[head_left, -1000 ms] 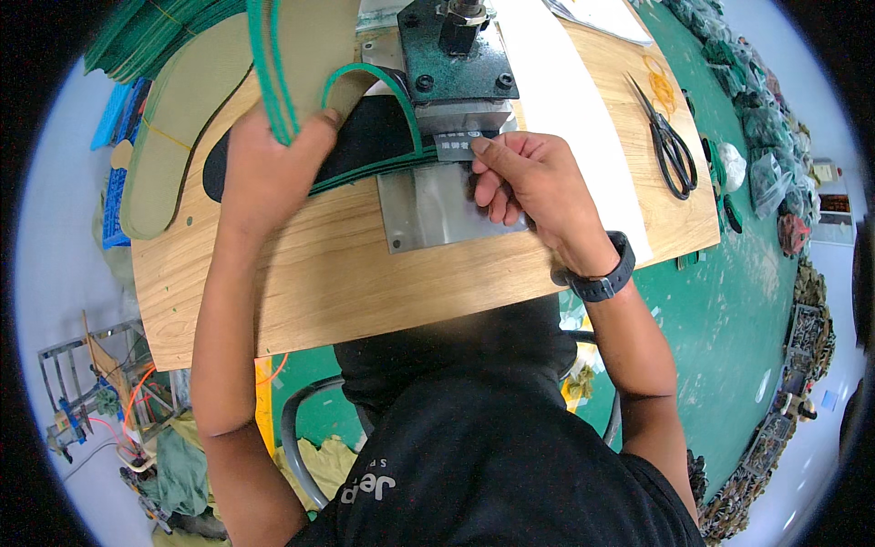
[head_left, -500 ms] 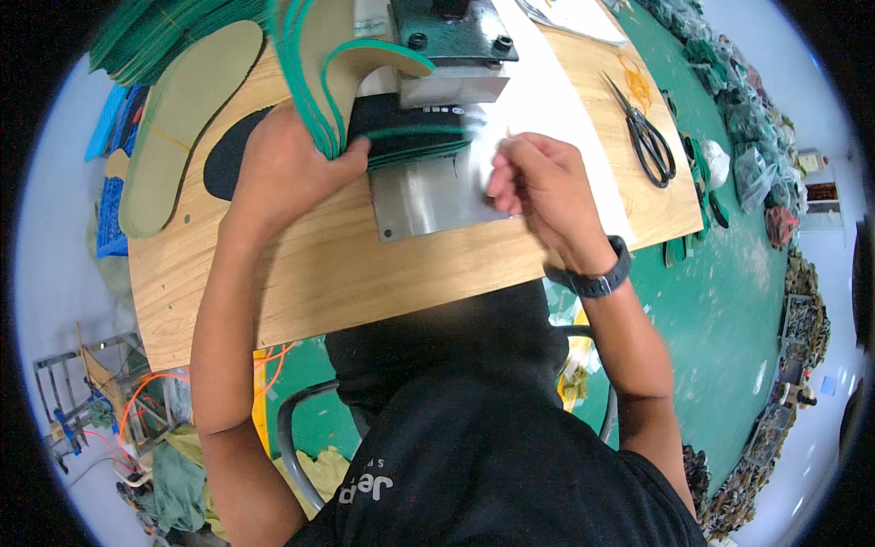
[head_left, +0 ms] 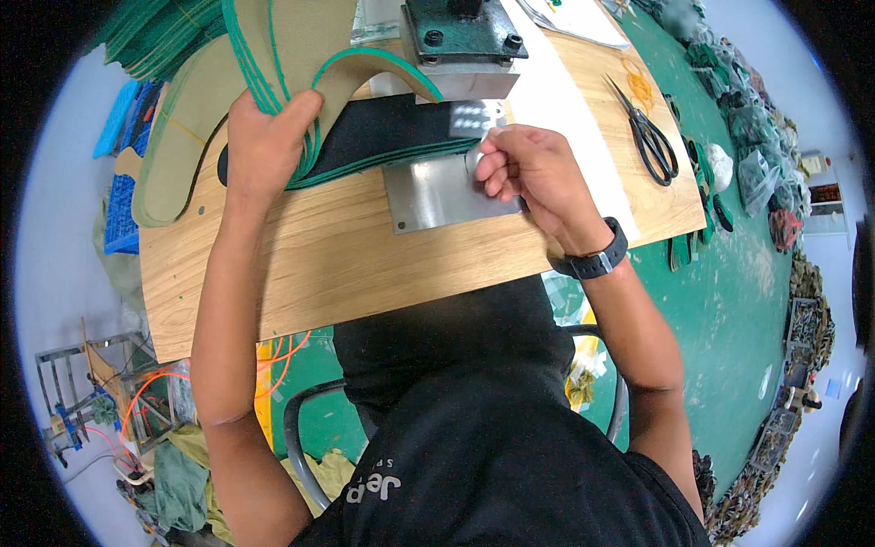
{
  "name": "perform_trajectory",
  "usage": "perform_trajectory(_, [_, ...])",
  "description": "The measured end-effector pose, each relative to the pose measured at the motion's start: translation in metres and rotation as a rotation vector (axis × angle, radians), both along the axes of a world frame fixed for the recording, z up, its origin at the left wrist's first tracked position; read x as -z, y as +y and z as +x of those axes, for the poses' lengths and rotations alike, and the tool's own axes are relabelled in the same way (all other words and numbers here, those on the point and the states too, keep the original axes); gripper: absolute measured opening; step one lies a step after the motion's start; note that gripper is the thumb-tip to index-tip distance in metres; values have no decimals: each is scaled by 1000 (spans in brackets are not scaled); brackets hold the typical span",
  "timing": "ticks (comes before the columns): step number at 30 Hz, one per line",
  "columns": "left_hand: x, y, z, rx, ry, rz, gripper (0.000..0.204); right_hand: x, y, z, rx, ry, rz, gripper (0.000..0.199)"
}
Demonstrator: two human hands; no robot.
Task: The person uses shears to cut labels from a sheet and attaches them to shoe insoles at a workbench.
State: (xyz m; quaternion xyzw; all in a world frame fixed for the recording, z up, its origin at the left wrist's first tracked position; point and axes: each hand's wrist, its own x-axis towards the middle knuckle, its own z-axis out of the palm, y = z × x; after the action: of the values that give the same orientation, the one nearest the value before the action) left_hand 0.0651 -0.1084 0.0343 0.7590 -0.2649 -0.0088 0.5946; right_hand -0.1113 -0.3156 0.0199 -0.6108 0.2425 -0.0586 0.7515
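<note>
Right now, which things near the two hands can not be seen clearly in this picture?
- Head view: the small shiny piece at the right hand is mostly covered by its curled fingers.
- The press machine is cut off by the top edge.
- The black sheet lies partly under the green-edged tan pieces that the left hand holds.
- The bags on the floor at the right rim are bent and too small to identify.

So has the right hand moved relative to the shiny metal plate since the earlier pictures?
Yes. The right hand has shifted from the shiny metal plate's middle toward its right end.
</note>
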Motion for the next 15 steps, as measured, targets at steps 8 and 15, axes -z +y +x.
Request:
perform_trajectory(8, [-3,1,-3,49,-43,-2,21,-9,-4,11,-111,149,-101,19])
perform_trajectory(15, [0,3,-1,55,-92,71,21,-4,-4,15,-90,126,-114,20])
